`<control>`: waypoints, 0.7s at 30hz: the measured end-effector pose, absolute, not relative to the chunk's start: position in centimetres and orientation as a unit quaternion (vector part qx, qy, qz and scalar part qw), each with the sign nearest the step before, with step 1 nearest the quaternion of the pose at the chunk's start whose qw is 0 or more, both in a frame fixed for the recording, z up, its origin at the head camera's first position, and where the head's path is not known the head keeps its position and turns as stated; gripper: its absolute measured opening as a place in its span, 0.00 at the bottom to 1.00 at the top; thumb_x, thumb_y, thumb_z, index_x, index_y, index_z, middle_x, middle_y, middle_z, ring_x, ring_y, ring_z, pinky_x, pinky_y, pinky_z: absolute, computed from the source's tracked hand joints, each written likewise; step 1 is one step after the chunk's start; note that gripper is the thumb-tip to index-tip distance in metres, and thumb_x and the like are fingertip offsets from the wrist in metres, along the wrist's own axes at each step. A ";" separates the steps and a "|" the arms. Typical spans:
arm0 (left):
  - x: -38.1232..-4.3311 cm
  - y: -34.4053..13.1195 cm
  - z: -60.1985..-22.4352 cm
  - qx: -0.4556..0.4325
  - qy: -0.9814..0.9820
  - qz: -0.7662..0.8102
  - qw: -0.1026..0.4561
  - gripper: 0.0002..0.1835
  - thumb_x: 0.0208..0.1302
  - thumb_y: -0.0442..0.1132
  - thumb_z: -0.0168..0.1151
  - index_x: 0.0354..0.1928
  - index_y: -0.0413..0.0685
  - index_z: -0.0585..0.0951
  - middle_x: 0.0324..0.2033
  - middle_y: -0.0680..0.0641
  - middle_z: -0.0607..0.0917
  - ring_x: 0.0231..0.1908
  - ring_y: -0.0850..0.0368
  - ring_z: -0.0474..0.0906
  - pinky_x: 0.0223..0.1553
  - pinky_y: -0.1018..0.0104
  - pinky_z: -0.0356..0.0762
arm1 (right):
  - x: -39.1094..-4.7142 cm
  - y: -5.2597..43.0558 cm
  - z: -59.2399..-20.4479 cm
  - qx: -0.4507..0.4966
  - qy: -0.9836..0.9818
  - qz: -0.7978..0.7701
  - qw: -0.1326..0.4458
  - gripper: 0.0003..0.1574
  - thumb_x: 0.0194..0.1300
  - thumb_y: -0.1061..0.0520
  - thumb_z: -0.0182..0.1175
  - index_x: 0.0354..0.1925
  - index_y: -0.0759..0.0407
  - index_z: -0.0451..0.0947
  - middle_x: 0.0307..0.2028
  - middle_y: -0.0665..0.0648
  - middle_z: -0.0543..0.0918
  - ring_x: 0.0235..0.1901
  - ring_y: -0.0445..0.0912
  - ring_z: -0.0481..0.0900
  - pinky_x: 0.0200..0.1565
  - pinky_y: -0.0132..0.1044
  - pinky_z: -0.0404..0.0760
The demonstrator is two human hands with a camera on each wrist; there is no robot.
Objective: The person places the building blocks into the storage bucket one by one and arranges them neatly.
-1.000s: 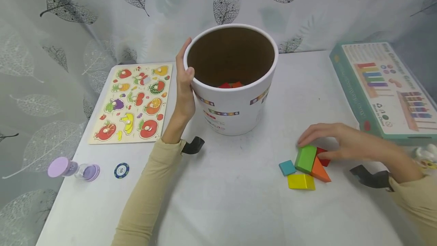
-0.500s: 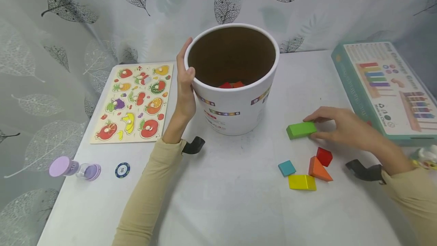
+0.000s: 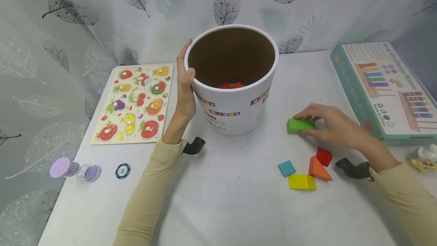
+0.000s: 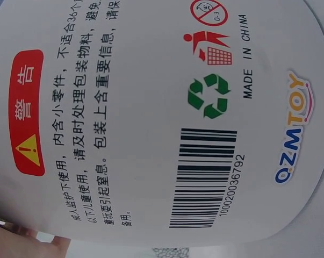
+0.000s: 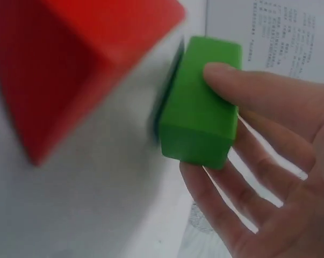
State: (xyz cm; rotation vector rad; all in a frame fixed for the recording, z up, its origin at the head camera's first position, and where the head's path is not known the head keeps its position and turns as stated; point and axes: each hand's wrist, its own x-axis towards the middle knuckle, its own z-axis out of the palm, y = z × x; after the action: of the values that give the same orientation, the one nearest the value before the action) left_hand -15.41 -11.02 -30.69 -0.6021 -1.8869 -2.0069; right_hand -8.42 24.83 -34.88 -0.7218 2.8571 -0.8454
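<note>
A white bucket (image 3: 232,113) stands at the back centre, with red and orange pieces visible low inside. My left hand (image 3: 185,90) holds its left side, the thumb at the rim; printed text on the bucket wall (image 4: 151,161) fills the left wrist view. My right hand (image 3: 336,126) pinches a green rectangular block (image 3: 300,126) between thumb and fingers; whether the block touches the table I cannot tell. Nearer me lie a red block (image 3: 324,156), an orange triangular block (image 3: 319,169), a yellow block (image 3: 302,182) and a small blue square block (image 3: 286,168).
A wooden fruit puzzle board (image 3: 136,103) lies left of the bucket. In front of it are a purple hourglass (image 3: 75,169) and a round chip (image 3: 122,171). A teal game box (image 3: 385,90) lies at the right, with a small white-and-yellow object (image 3: 423,158) before it.
My right hand has taken the green block out of the group and away from me, turning it sideways. The left hand and bucket stay put.
</note>
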 end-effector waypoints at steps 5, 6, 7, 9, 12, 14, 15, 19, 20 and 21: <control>-15.5 -11.2 -30.8 -0.219 -0.656 -0.705 0.160 0.54 0.54 0.75 0.46 0.75 0.48 0.52 0.68 0.47 0.65 0.66 0.52 0.64 0.67 0.49 0.62 | -9.3 25.1 -32.2 -0.210 0.939 -0.272 -0.009 0.32 0.47 0.65 0.75 0.52 0.52 0.82 0.43 0.49 0.84 0.41 0.32 0.74 0.43 0.15 0.71; -15.5 -11.2 -30.8 -0.219 -0.655 -0.705 0.159 0.54 0.54 0.75 0.46 0.75 0.49 0.52 0.68 0.47 0.64 0.66 0.52 0.64 0.66 0.50 0.63 | -9.5 25.2 -31.3 -0.207 0.938 -0.277 -0.024 0.32 0.47 0.65 0.75 0.53 0.51 0.82 0.44 0.49 0.83 0.41 0.29 0.73 0.43 0.14 0.69; -15.5 -11.2 -30.8 -0.221 -0.655 -0.705 0.159 0.54 0.54 0.75 0.46 0.75 0.49 0.52 0.69 0.47 0.64 0.66 0.52 0.64 0.67 0.50 0.63 | -9.7 25.2 -30.3 -0.201 0.938 -0.278 -0.044 0.33 0.47 0.64 0.75 0.54 0.52 0.82 0.44 0.48 0.83 0.40 0.26 0.72 0.42 0.13 0.68; -15.5 -11.2 -30.8 -0.219 -0.655 -0.705 0.159 0.54 0.54 0.75 0.46 0.75 0.49 0.52 0.69 0.48 0.64 0.66 0.53 0.64 0.67 0.51 0.63 | -10.1 25.2 -28.1 -0.198 0.933 -0.285 -0.090 0.34 0.46 0.65 0.76 0.54 0.52 0.82 0.43 0.42 0.82 0.39 0.21 0.70 0.42 0.13 0.67; -15.4 -11.2 -30.8 -0.216 -0.657 -0.704 0.160 0.54 0.53 0.76 0.45 0.75 0.49 0.52 0.68 0.49 0.65 0.66 0.53 0.64 0.66 0.51 0.63 | -10.7 24.3 -24.7 -0.205 0.915 -0.309 -0.159 0.35 0.45 0.69 0.75 0.54 0.54 0.82 0.42 0.32 0.79 0.39 0.21 0.71 0.43 0.15 0.67; -15.4 -11.3 -30.8 -0.217 -0.658 -0.703 0.160 0.54 0.53 0.76 0.45 0.75 0.49 0.52 0.68 0.49 0.65 0.66 0.53 0.64 0.66 0.51 0.63 | -11.3 23.1 -22.7 -0.225 0.891 -0.335 -0.207 0.35 0.44 0.72 0.75 0.53 0.57 0.83 0.43 0.33 0.81 0.39 0.25 0.75 0.46 0.16 0.70; -15.4 -11.3 -30.8 -0.217 -0.658 -0.703 0.161 0.54 0.53 0.76 0.45 0.75 0.49 0.52 0.68 0.49 0.65 0.66 0.53 0.64 0.66 0.51 0.63 | -11.5 22.4 -21.9 -0.235 0.882 -0.342 -0.222 0.35 0.45 0.72 0.74 0.54 0.57 0.82 0.44 0.35 0.82 0.41 0.27 0.76 0.47 0.17 0.71; -15.4 -11.3 -30.8 -0.218 -0.656 -0.705 0.159 0.54 0.53 0.75 0.46 0.75 0.49 0.52 0.69 0.47 0.64 0.66 0.52 0.64 0.66 0.49 0.63 | -12.9 18.9 -20.0 -0.251 0.854 -0.378 -0.253 0.33 0.50 0.69 0.72 0.56 0.57 0.81 0.49 0.51 0.84 0.45 0.31 0.78 0.52 0.21 0.75; -15.5 -11.2 -30.8 -0.217 -0.656 -0.705 0.159 0.54 0.53 0.75 0.46 0.75 0.49 0.52 0.69 0.47 0.64 0.66 0.52 0.63 0.66 0.49 0.63 | -13.2 18.0 -19.9 -0.255 0.850 -0.386 -0.251 0.32 0.51 0.68 0.72 0.56 0.57 0.80 0.50 0.52 0.83 0.46 0.32 0.78 0.52 0.21 0.75; -15.5 -11.2 -30.8 -0.217 -0.657 -0.705 0.157 0.54 0.53 0.75 0.46 0.75 0.49 0.52 0.69 0.47 0.63 0.66 0.52 0.63 0.66 0.49 0.63 | -13.5 17.2 -19.9 -0.256 0.848 -0.396 -0.243 0.32 0.52 0.68 0.71 0.57 0.57 0.80 0.51 0.53 0.83 0.47 0.33 0.78 0.53 0.22 0.75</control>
State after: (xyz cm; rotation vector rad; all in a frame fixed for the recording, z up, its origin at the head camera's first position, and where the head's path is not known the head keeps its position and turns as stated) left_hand -15.48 -11.17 -30.79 -0.6211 -1.8793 -2.0169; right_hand -13.50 17.20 -19.87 -0.9581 3.1744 -1.4839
